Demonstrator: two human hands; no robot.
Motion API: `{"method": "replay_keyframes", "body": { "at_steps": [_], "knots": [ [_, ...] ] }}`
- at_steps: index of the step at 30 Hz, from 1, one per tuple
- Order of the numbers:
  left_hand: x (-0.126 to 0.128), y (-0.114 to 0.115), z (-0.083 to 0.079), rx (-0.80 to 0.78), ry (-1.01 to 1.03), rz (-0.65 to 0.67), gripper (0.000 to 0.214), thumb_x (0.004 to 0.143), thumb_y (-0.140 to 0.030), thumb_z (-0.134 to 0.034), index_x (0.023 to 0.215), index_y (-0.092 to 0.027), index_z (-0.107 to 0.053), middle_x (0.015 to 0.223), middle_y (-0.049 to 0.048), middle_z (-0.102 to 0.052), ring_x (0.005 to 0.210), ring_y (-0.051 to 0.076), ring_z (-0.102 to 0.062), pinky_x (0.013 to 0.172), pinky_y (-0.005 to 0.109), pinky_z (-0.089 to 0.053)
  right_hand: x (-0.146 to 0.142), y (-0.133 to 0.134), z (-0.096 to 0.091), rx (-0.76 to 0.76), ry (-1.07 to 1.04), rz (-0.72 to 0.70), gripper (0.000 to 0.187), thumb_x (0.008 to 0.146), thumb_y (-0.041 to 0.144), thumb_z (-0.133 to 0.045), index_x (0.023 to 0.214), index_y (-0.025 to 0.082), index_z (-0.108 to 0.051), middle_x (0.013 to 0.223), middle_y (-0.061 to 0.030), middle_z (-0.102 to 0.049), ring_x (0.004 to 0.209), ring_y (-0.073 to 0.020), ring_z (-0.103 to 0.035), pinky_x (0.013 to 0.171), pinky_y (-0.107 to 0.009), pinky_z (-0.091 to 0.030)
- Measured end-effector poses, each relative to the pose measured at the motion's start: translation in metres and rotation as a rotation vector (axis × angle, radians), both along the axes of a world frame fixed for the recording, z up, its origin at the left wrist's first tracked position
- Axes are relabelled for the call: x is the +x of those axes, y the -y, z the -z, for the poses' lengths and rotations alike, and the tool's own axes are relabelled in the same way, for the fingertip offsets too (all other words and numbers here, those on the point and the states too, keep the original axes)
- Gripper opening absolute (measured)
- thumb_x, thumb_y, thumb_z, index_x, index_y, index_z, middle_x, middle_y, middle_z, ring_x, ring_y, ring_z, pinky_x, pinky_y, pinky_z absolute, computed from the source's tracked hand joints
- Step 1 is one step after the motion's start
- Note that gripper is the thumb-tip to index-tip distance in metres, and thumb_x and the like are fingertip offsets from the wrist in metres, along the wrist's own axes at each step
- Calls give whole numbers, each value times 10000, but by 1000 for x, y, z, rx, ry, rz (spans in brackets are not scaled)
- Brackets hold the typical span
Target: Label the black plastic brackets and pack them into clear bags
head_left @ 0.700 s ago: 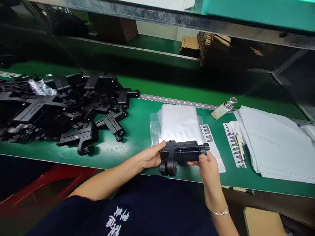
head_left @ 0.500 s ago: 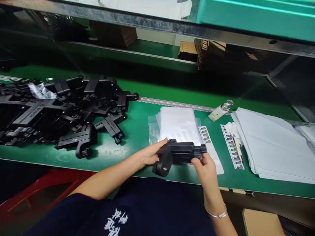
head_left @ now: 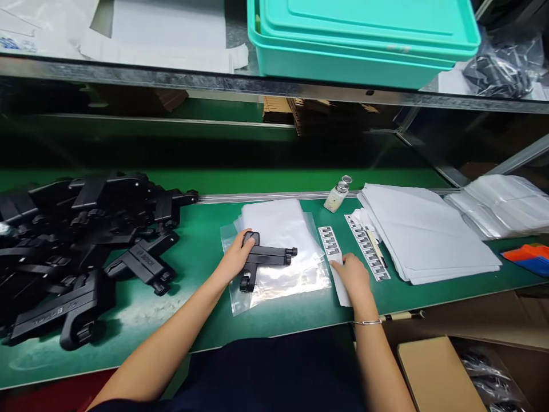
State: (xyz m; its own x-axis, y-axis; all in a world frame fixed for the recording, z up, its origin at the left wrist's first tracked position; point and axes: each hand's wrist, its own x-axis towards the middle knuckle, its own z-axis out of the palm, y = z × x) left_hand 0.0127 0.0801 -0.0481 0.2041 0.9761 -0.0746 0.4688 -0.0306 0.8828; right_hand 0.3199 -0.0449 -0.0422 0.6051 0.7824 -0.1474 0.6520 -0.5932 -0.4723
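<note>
My left hand (head_left: 234, 257) is closed round one end of a black T-shaped plastic bracket (head_left: 270, 256), which lies over a stack of clear plastic bags (head_left: 278, 223). To the right, the fingers of my right hand (head_left: 355, 279) are closed at the edge of a white label strip (head_left: 342, 286) with small black-and-white labels at its upper end. Beside that hand lies a second label strip (head_left: 366, 249), with a pen-like tool (head_left: 376, 247) along it. A black bracket marked BOSCH (head_left: 143, 260) sits at the near side of a pile of similar brackets (head_left: 94, 229).
A small bottle (head_left: 337, 196) stands behind the strips. White sheets (head_left: 424, 234) are stacked at the right, with more clear bags (head_left: 510, 203) beyond. Overhead, a shelf edge (head_left: 193, 80) crosses the view, bearing a turquoise bin (head_left: 343, 66). Below right is a cardboard box (head_left: 441, 372).
The bracket was held up between both hands; now it is lower, over the bags, in my left hand alone. My right hand has let go of it and moved to the label strip.
</note>
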Motion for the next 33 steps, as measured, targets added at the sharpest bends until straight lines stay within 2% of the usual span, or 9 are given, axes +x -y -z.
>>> {"method": "replay_keyframes", "body": {
  "at_steps": [4,6,9,12,15,22,29,31,33],
  "knots": [
    [3,15,-12,420,-267,19,454,901,-371,-473,1305,-166,-505,1328,169,-539,1270,330,-472,1071,536,-370,0,20,1,141,-148,-31,245,791,435,-562,752,194,-576,803,-98,-668,795,-292,-627,694,-373,-447],
    [14,27,-22,549,-335,189,411,930,-328,-444,1312,-188,-498,1314,146,-564,1257,300,-496,1064,495,-396,-3,29,2,209,-239,-56,340,830,507,-488,828,193,-617,855,-86,-699,804,-265,-643,698,-352,-474],
    [35,36,-30,562,-512,528,535,844,-328,-619,1340,-189,-474,1347,149,-562,1311,343,-461,1098,550,-342,-10,42,2,308,-425,-67,438,834,560,-490,955,174,-657,939,-96,-733,848,-260,-671,718,-346,-509],
    [45,29,-31,468,-673,693,590,763,-291,-726,1288,-146,-499,1271,175,-609,1253,372,-515,1131,638,-219,-12,54,3,394,-604,-19,436,789,553,-598,970,165,-681,948,-104,-744,872,-277,-672,744,-364,-513],
    [34,18,-30,391,-610,692,398,845,-286,-637,1211,-188,-514,1160,102,-659,1111,282,-612,1164,598,-198,-10,68,7,424,-678,34,422,782,537,-636,980,169,-693,934,-96,-743,864,-272,-661,753,-366,-502],
    [12,10,-32,358,-493,516,400,800,-278,-627,1171,-231,-484,1177,52,-645,1109,248,-602,1185,550,-222,-19,83,22,444,-800,80,371,807,503,-643,997,188,-691,917,-65,-736,809,-242,-649,690,-327,-486],
    [44,19,-35,339,-659,633,457,798,-307,-658,1220,-207,-514,1279,119,-606,1237,324,-526,1162,654,-98,-25,80,9,534,-774,17,296,817,447,-626,959,194,-684,882,-46,-730,809,-238,-656,694,-328,-505],
    [56,34,-38,385,-573,628,500,802,-323,-655,1263,-197,-508,1336,146,-570,1285,349,-482,1143,661,-137,-32,79,4,557,-801,0,280,823,432,-623,964,197,-681,883,-43,-729,805,-234,-658,691,-325,-513],
    [69,55,-41,314,-328,652,542,843,-359,-615,1340,-206,-460,1259,138,-621,1201,313,-556,1096,583,-311,-43,77,0,593,-847,-19,275,824,416,-622,984,198,-676,895,-43,-730,807,-230,-662,694,-321,-521]
  ]
}}
